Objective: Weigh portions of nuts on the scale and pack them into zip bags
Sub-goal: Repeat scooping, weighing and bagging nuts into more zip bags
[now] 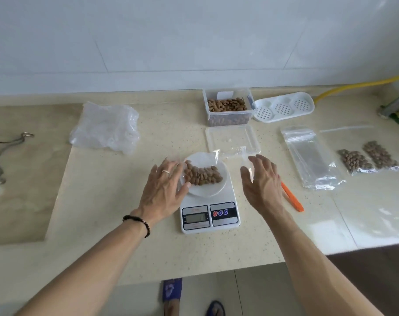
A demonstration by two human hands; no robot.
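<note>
On the beige worktop (125, 236) before me sits a white digital scale (209, 215), its display too blurred to read; a white plate (207, 190) rests on the scale's platform and carries a heap of brown nuts (203, 175). My left hand (164, 185) lies at the plate's left edge with fingers spread and nearly straight, the thumb touching the rim; a ring shows on one finger and a dark beaded bracelet (139, 222) circles the wrist. My right hand (262, 181) hovers just right of the plate, fingers loosely extended, gripping nothing that I can make out, though a clear zip bag (237, 151) lies just beyond its fingertips; both hands are apart and relaxed. Behind the scale lies a clear lid (232, 137), and further back a clear tub of nuts (228, 109). To the right lie a stack of empty zip bags (307, 156) and two filled bags (369, 159); an orange tool (293, 198) lies near my right wrist. A crumpled plastic sheet (105, 126) lies far left.
</note>
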